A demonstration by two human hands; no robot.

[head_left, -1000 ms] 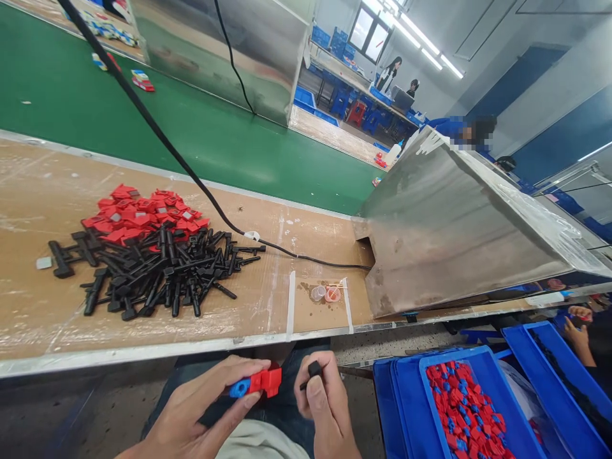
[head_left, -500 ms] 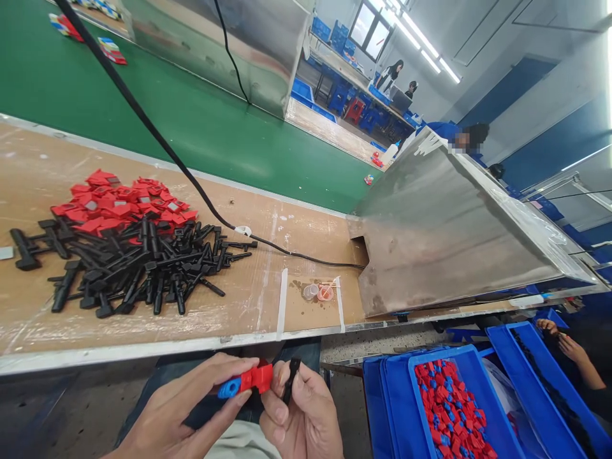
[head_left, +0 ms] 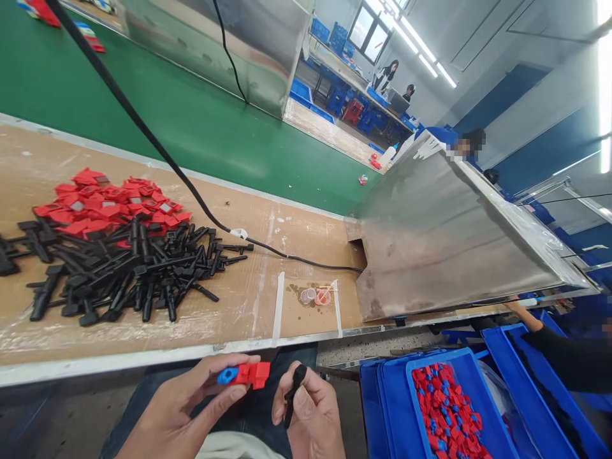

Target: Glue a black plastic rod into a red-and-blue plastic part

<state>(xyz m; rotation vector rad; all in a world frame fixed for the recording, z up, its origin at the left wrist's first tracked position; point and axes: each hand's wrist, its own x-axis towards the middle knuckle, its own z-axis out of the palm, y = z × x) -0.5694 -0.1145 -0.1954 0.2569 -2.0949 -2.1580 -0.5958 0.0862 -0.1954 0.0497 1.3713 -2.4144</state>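
Between the thumb and fingers of my left hand point(head_left: 184, 408) is a red and blue plastic piece point(head_left: 246, 375), its blue end toward the palm side and its red end pointing right. My right hand point(head_left: 310, 408) pinches a black stick-shaped part point(head_left: 295, 392), held roughly upright. A small gap separates the two pieces. Both hands are in front of the table edge, above my lap. On the table at the left lie a heap of black parts point(head_left: 143, 261) and, behind it, a heap of red parts point(head_left: 109, 201).
Small cups point(head_left: 321, 296) stand between tape strips near the table edge. A black cable point(head_left: 310, 258) crosses the table to a metal panel point(head_left: 449, 229). At the lower right is a blue bin point(head_left: 414, 408) of red and blue pieces, with a co-worker's arm point(head_left: 530, 319) beyond.
My hands have drawn apart, widening the gap between the red and blue piece and the black part. The co-worker's arm has shifted, and the view has turned slightly.
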